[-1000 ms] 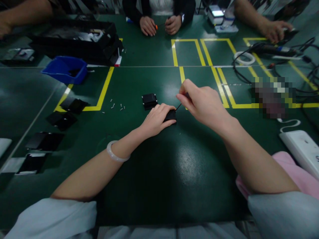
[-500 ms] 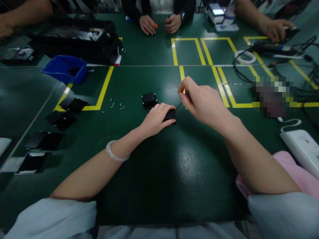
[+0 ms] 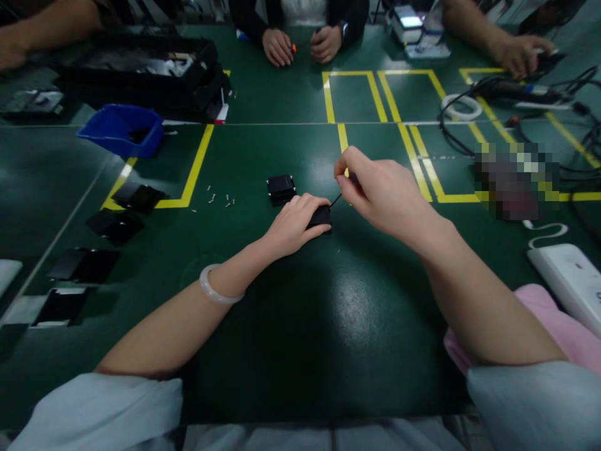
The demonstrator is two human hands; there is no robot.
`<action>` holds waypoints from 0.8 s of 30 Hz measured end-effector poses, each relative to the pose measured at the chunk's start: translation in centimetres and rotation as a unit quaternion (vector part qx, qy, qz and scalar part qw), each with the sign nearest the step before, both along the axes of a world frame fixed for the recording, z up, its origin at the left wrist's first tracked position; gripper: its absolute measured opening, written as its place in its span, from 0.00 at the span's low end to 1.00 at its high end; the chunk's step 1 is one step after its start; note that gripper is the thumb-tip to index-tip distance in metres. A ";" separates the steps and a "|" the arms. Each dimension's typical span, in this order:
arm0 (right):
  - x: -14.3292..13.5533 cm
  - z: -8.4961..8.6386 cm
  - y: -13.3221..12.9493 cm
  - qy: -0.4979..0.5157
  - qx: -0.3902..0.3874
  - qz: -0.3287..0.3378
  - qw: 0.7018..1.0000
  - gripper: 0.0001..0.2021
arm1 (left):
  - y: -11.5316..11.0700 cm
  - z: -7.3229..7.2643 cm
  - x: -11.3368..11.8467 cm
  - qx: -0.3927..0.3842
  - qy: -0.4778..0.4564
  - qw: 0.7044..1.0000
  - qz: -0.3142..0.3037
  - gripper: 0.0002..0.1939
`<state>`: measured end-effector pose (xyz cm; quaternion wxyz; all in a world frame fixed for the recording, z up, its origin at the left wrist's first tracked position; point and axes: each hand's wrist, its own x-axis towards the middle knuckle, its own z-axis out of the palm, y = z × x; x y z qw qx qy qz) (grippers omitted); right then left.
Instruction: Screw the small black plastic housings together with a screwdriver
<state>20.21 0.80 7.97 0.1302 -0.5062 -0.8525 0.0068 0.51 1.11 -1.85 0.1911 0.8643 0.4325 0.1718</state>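
Observation:
My left hand (image 3: 295,227) is closed around a small black rectangular case (image 3: 320,217), pressing it on the green table. Much of the case is hidden under the fingers. In a pinch, my right hand (image 3: 382,194) grips a screwdriver (image 3: 336,200); its handle is mostly covered, and the thin dark shaft slants down to the case's upper right corner. Just beyond my left hand lies a second black case (image 3: 281,188) with shiny bits at its corners. Several small screws (image 3: 228,198) are scattered to the left of it.
Several black parts (image 3: 84,265) line the left side, near a blue bin (image 3: 123,131) and a long black tray (image 3: 141,81). At right are a white power strip (image 3: 569,275), pink cloth (image 3: 539,313) and cables (image 3: 511,94). Across the table, other people's hands (image 3: 278,47) rest or work.

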 end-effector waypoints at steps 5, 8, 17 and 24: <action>0.0 0.1 0.0 -0.022 0.006 -0.001 1.000 0.15 | 0.1 -0.2 -0.1 0.006 -0.004 1.000 -0.002 0.23; 0.0 0.1 0.0 -0.021 0.001 -0.005 1.000 0.14 | 0.1 -0.1 -0.1 0.001 -0.003 1.000 -0.001 0.23; 0.1 0.0 0.0 -0.018 0.007 -0.001 1.000 0.14 | 0.1 -0.1 -0.1 0.005 -0.002 1.000 -0.003 0.23; 0.2 -0.1 0.1 0.002 0.007 0.008 1.000 0.14 | -0.1 0.2 0.0 -0.001 0.001 1.000 -0.001 0.23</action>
